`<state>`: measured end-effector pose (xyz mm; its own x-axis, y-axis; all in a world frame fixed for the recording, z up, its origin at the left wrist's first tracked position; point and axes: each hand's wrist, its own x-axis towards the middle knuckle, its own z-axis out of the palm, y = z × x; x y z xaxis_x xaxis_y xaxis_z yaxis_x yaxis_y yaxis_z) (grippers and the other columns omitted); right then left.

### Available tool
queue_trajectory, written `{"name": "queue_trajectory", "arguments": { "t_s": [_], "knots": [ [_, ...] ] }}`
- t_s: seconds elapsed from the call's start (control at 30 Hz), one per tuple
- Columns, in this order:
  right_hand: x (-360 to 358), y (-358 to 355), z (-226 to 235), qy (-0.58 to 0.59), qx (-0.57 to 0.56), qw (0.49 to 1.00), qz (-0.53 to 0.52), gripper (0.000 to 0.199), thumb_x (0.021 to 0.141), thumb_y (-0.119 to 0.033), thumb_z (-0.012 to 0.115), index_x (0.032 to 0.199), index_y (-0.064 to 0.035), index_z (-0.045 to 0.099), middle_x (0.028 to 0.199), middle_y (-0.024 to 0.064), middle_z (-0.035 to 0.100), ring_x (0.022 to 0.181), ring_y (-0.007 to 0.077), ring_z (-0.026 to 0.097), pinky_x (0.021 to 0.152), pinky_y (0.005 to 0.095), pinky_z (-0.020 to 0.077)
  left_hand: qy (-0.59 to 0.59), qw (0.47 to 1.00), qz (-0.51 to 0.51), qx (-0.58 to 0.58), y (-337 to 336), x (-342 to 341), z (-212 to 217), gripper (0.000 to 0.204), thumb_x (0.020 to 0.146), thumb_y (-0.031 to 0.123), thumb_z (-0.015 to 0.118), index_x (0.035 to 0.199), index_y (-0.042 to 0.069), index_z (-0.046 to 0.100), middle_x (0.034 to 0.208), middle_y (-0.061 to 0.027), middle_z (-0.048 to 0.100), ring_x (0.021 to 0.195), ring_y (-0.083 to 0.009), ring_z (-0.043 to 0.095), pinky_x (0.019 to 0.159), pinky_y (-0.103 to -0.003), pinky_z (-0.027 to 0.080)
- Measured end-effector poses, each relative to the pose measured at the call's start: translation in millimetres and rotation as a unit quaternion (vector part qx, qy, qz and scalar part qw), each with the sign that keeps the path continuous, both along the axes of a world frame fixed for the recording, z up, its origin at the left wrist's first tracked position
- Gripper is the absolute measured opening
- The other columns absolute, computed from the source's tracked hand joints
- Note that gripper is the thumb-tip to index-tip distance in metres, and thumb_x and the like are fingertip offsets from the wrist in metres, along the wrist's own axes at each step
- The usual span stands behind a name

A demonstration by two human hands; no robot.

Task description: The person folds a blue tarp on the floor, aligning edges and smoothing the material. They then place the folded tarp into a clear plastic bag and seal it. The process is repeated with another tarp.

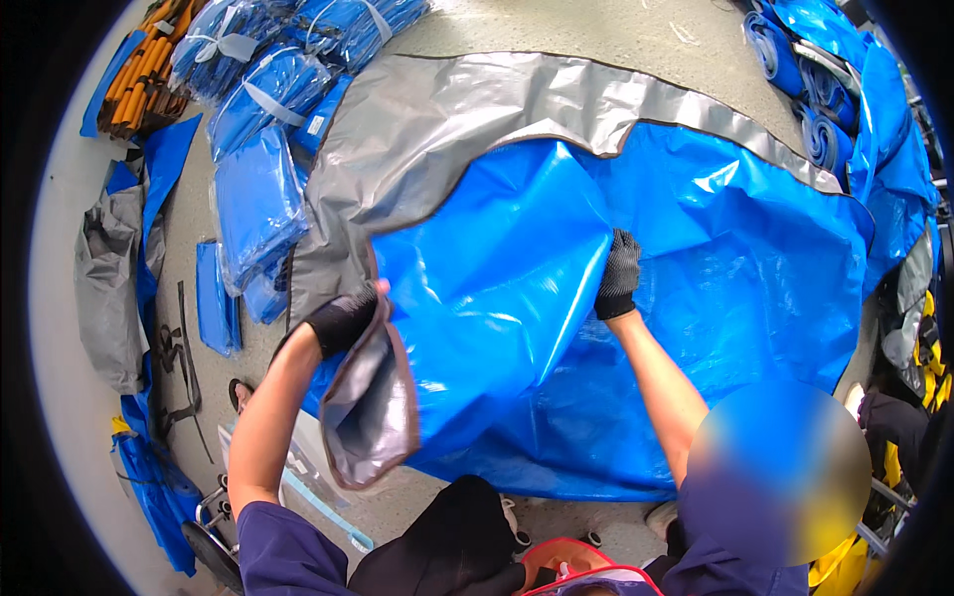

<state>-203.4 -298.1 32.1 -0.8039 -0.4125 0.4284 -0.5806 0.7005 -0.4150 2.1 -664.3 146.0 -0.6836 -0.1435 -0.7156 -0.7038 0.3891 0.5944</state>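
Observation:
A large tarp, bright blue on one face and silver-grey on the other with dark brown edging, spreads over the floor in front of me. Its blue face (755, 248) covers the middle and right, while the silver face (417, 129) shows along the far and left sides. My left hand (343, 323), in a black glove, is closed on the brown-edged border at the left, where a silver flap hangs down. In a dark ribbed glove, my right hand (618, 276) grips a raised fold of the blue face near the centre; its fingertips are partly hidden.
Clear-wrapped blue packages (260, 194) are piled at the left, beyond them a bundle of orange poles (149, 74). Grey cloth (111, 283) and black straps (179, 363) lie far left. Rolled blue sheets (823, 94) line the right. A person's dark-clad leg (894, 427) is near right.

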Motion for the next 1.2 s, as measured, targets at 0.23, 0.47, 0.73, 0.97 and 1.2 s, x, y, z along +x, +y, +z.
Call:
{"name": "queue_trajectory", "arguments": {
  "t_s": [0.23,0.47,0.73,0.97,1.2],
  "knots": [
    [7,24,28,-0.039,-0.196,0.977,-0.078,0.023,0.082,-0.007,0.057,0.103,0.0007,0.062,0.110,0.0216,0.058,0.100,0.0395,0.056,0.086,0.0414,0.0458,0.072,0.976,-0.146,-0.147,-25,66,56,0.044,0.094,0.045,0.046,0.119,0.010,0.054,0.109,-0.0148,0.060,0.093,-0.0278,0.059,0.080,-0.034,0.045],
    [67,58,-60,-0.274,-0.451,0.847,-0.064,0.036,0.089,-0.012,0.053,0.123,-0.0006,0.052,0.119,0.0163,0.058,0.105,0.0248,0.058,0.089,0.0367,0.0483,0.012,0.916,-0.136,-0.378,-47,60,80,0.055,0.091,0.051,0.045,0.129,0.012,0.051,0.124,-0.0204,0.055,0.110,-0.0335,0.055,0.093,-0.037,0.043],
    [51,54,-79,-0.316,-0.570,0.755,-0.076,0.043,0.093,-0.016,0.051,0.131,0.0004,0.041,0.118,0.0200,0.059,0.102,0.0284,0.061,0.091,0.0394,0.0482,0.087,0.995,-0.054,-0.017,34,-114,108,0.069,0.071,0.040,0.079,0.121,-0.001,0.056,0.108,-0.0063,0.063,0.096,-0.0156,0.057,0.088,-0.035,0.047],
    [47,-37,-1,-0.182,0.107,0.975,0.076,0.094,0.075,-0.061,0.061,0.147,-0.0129,0.022,0.152,0.0217,0.012,0.139,0.0427,0.013,0.106,0.0645,0.0123,0.333,0.843,0.088,-0.413,-104,-254,186,0.080,0.082,0.053,0.060,0.140,0.005,0.036,0.139,-0.0136,0.043,0.128,-0.0260,0.042,0.104,-0.037,0.033],
    [-1,-63,-32,-0.236,0.190,0.941,0.150,0.094,0.070,-0.077,0.049,0.146,-0.0254,0.028,0.153,0.0135,0.017,0.142,0.0358,0.008,0.105,0.0669,0.0016,0.249,0.918,-0.144,-0.271,-176,-3,113,0.057,0.101,0.041,0.029,0.142,0.001,0.031,0.147,-0.0118,0.033,0.134,-0.0208,0.032,0.109,-0.032,0.025]
  ]
}}
